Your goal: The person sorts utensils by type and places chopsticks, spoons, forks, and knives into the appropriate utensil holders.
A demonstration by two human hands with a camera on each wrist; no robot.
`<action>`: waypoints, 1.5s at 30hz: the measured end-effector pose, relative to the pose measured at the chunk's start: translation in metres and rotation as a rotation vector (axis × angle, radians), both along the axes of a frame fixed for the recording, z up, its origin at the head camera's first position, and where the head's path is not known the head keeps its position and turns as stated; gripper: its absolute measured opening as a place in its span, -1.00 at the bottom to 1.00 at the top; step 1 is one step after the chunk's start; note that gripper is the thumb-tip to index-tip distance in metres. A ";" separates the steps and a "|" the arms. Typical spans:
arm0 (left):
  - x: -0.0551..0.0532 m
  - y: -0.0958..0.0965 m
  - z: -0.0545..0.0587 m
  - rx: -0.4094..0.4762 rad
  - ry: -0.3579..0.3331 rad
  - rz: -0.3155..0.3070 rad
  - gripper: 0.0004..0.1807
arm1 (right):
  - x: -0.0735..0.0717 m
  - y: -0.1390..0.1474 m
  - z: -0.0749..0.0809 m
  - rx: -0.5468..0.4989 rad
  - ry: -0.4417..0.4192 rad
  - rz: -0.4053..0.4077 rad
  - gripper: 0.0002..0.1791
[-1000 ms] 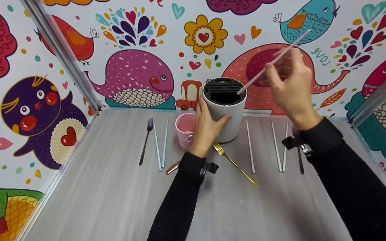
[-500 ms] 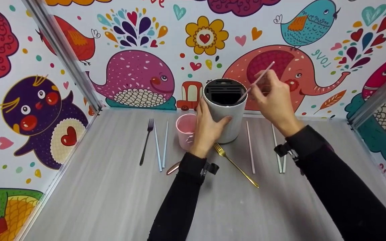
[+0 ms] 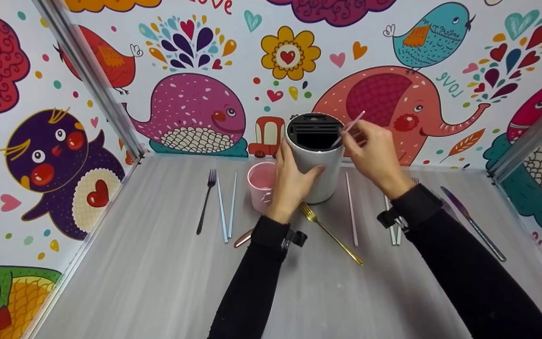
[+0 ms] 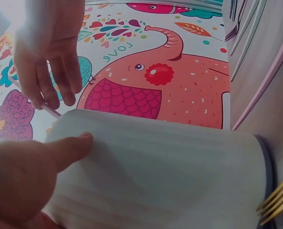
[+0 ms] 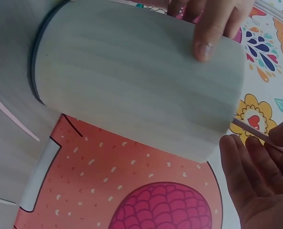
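A white cylindrical utensil holder [image 3: 323,176] stands upright near the back wall, with a slotted black insert [image 3: 315,127] in its top. My left hand [image 3: 293,186] grips its left side; in the left wrist view the thumb [image 4: 67,150] lies along the holder's wall. Above the rim on the right, my right hand [image 3: 375,153] pinches a pink chopstick [image 3: 359,117]. The stick slants down, its lower end inside the holder's opening and hidden there. In the right wrist view the chopstick [image 5: 253,130] runs from the fingers to the rim.
Beside the holder is a pink cup [image 3: 258,186]. A gold fork [image 3: 332,233], another pink chopstick [image 3: 352,209], green chopsticks [image 3: 393,230] and a knife [image 3: 475,226] lie rightward. Leftward lie a dark fork [image 3: 206,200], blue chopsticks [image 3: 224,212] and a copper-coloured handle [image 3: 243,238]. Patterned walls surround the table.
My right hand has come down and left toward the rim, and the pink chopstick has sunk deeper into the holder. The left hand keeps its grip in the same place.
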State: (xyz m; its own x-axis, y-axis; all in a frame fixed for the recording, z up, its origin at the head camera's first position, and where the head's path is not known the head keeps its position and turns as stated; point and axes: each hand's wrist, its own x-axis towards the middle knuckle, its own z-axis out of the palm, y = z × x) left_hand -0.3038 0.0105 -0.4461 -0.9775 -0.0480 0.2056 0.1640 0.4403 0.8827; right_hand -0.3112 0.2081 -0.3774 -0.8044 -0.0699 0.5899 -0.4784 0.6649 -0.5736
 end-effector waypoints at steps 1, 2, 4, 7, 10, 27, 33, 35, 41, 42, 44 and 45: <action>0.000 0.000 0.000 0.002 -0.001 -0.001 0.33 | -0.001 0.000 -0.001 0.001 -0.006 0.002 -0.82; 0.000 0.000 0.001 0.003 -0.002 -0.002 0.33 | -0.001 -0.001 -0.002 0.000 -0.012 0.004 -0.82; -0.001 -0.001 0.001 0.001 -0.002 -0.002 0.32 | -0.002 -0.002 -0.005 -0.002 -0.028 0.007 -0.81; -0.001 -0.001 0.001 -0.002 -0.005 0.001 0.32 | -0.004 -0.003 -0.008 0.005 -0.040 0.000 -0.81; -0.001 -0.001 0.001 -0.010 -0.014 0.007 0.32 | -0.005 -0.004 -0.013 0.017 -0.045 -0.018 -0.83; 0.000 0.000 0.002 -0.023 -0.045 0.021 0.33 | -0.003 0.005 -0.024 -0.024 -0.111 -0.023 -0.79; 0.000 0.000 0.002 0.017 -0.070 0.009 0.32 | 0.005 0.021 -0.020 0.000 -0.132 -0.050 -0.78; 0.000 0.001 0.003 0.024 -0.073 0.005 0.32 | 0.009 0.027 -0.017 0.005 -0.141 -0.053 -0.78; 0.000 0.000 0.002 0.016 -0.077 0.001 0.34 | 0.021 0.043 -0.005 0.009 -0.186 -0.037 -0.78; 0.000 0.000 0.001 0.017 -0.076 0.001 0.34 | 0.022 0.045 -0.004 0.014 -0.193 -0.034 -0.77; 0.000 0.000 0.001 0.024 -0.077 -0.002 0.34 | 0.025 0.050 -0.002 0.022 -0.214 -0.028 -0.76; 0.000 0.000 0.000 0.024 -0.071 -0.001 0.34 | 0.026 0.052 -0.001 0.026 -0.224 -0.024 -0.77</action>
State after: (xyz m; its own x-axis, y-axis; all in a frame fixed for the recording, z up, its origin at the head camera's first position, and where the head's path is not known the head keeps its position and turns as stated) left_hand -0.3042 0.0103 -0.4457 -0.9896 -0.0514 0.1342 0.1006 0.4188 0.9025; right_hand -0.2852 0.2600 -0.3788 -0.9167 -0.0621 0.3947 -0.3249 0.6908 -0.6459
